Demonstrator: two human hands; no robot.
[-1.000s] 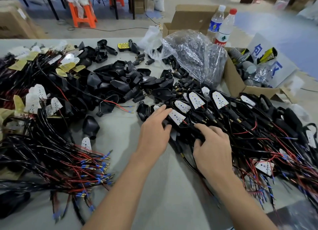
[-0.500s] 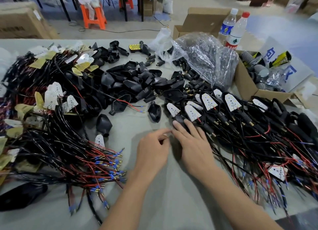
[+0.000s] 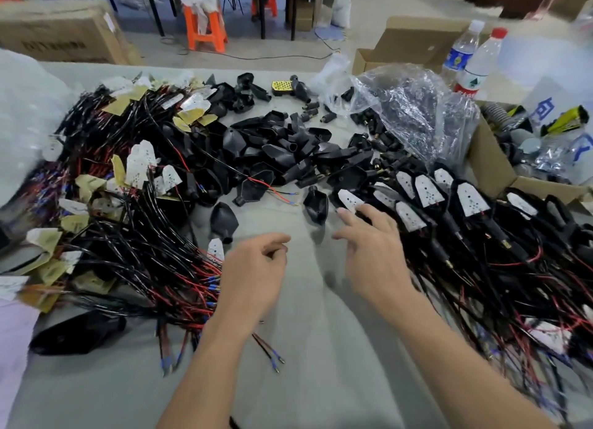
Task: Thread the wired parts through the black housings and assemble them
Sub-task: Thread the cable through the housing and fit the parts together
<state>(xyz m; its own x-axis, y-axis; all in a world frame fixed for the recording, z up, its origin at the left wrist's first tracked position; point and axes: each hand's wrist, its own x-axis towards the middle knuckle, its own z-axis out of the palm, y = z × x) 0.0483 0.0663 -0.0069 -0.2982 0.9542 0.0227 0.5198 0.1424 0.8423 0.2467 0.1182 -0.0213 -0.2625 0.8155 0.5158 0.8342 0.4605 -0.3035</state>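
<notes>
- We see the black housings (image 3: 282,152) heaped mid-counter, with the wired parts (image 3: 138,255) tangled to the left and finished wired units (image 3: 475,223) to the right.
- Our right hand (image 3: 372,252) hovers at the finished units' edge, grip wide, fingers spread.
- Our left hand (image 3: 253,277) hangs above the grey counter (image 3: 321,380), grip loosely curled, empty.
- A clear bag (image 3: 414,107) lies behind.

bare table (image 3: 321,358) mid, wire tangle (image 3: 128,268) L, wired parts (image 3: 500,268) R, black housings (image 3: 282,152) ahead
</notes>
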